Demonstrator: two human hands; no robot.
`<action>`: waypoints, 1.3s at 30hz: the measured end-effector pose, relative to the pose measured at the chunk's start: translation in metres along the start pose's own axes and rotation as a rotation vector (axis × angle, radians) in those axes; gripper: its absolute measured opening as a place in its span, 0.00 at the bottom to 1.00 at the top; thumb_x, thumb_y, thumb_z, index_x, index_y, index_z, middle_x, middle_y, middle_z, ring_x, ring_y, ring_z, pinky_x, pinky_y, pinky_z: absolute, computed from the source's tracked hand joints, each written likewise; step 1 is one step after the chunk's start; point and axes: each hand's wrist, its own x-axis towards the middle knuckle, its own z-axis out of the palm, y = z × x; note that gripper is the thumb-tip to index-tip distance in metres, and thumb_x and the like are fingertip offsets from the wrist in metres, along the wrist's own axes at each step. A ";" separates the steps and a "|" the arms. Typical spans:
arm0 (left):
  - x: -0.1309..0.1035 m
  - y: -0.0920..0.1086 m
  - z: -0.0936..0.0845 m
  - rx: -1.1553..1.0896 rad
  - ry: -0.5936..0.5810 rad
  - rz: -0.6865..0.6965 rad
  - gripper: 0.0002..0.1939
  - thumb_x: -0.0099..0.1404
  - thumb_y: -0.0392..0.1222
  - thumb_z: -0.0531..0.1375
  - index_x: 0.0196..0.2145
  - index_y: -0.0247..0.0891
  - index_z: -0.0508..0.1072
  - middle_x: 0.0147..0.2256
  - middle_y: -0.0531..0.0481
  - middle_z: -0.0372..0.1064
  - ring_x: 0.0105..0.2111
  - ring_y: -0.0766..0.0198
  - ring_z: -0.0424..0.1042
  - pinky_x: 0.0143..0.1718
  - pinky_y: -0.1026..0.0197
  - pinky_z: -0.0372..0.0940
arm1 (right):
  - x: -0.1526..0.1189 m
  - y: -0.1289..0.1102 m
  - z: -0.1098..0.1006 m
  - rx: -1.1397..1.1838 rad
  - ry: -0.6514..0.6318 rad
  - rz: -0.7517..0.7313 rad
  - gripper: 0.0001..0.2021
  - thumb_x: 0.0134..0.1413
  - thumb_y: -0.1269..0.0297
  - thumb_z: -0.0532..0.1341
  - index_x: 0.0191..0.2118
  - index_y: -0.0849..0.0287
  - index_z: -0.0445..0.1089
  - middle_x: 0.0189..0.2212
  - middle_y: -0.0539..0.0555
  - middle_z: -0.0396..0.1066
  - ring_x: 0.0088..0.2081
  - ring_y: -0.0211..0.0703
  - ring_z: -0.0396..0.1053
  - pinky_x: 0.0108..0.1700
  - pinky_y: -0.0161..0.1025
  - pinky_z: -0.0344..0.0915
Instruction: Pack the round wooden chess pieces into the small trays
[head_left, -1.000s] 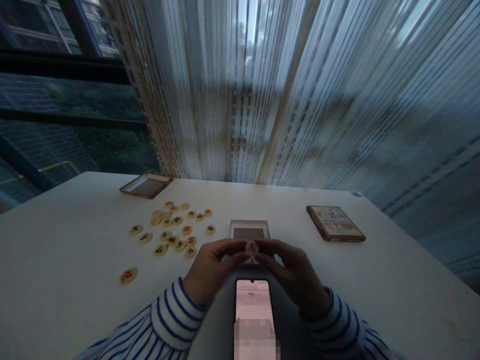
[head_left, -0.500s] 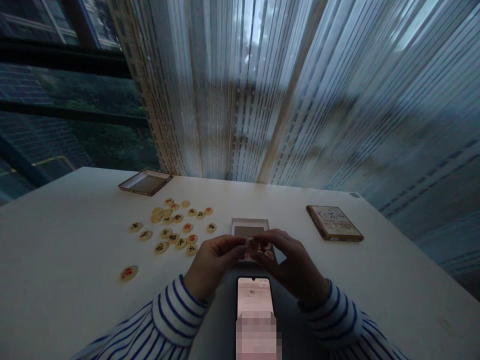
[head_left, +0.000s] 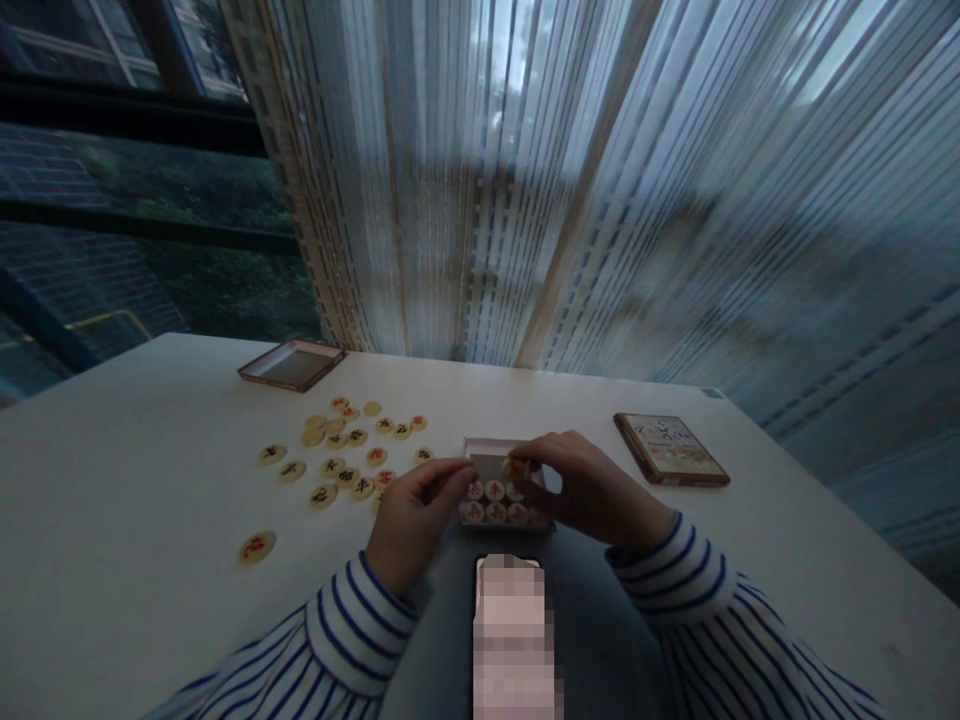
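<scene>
My right hand (head_left: 589, 490) pinches a round Chinese chess piece (head_left: 513, 468) between thumb and fingers, above the right part of a small open box (head_left: 502, 445). Inside the box, pieces with red characters (head_left: 495, 491) lie in rows at the near side; my right fingers hide some at the right. My left hand (head_left: 420, 510) is at the box's left edge, thumb and index fingertips together with no piece showing between them. Left of it, several loose pieces (head_left: 356, 437) with black or red characters are scattered on the white table (head_left: 150, 480); some are blank side up.
An open box lid or tray (head_left: 292, 365) lies at the back left. A flat box with a printed cover (head_left: 669, 448) is at the right. A phone (head_left: 512, 640), partly blurred out, lies in front of the small box. Behind the table hangs a string curtain (head_left: 510, 200).
My hands have moved apart. The right one has lifted and shifted slightly right with the piece, and the left one has drawn back left, uncovering the red pieces in the box.
</scene>
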 end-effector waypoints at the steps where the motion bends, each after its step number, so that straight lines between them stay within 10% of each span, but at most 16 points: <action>1: 0.001 -0.001 -0.001 0.044 0.026 0.024 0.11 0.53 0.45 0.60 0.30 0.36 0.76 0.28 0.47 0.77 0.29 0.60 0.75 0.31 0.58 0.71 | -0.001 0.006 0.000 -0.002 -0.011 0.011 0.07 0.51 0.67 0.59 0.38 0.59 0.69 0.29 0.53 0.73 0.31 0.39 0.69 0.37 0.39 0.61; 13: 0.003 -0.009 -0.003 0.256 0.044 0.068 0.14 0.55 0.45 0.56 0.33 0.35 0.75 0.29 0.46 0.76 0.28 0.61 0.72 0.31 0.59 0.67 | -0.005 0.043 0.009 -0.040 -0.114 0.145 0.10 0.53 0.62 0.58 0.39 0.58 0.72 0.37 0.57 0.70 0.39 0.43 0.67 0.42 0.41 0.63; 39: 0.004 -0.016 -0.003 0.361 -0.006 0.018 0.14 0.56 0.44 0.54 0.35 0.35 0.74 0.30 0.47 0.74 0.25 0.64 0.69 0.27 0.61 0.65 | -0.007 0.048 0.020 -0.089 -0.144 0.262 0.10 0.52 0.60 0.58 0.36 0.57 0.73 0.42 0.59 0.65 0.43 0.47 0.64 0.44 0.46 0.62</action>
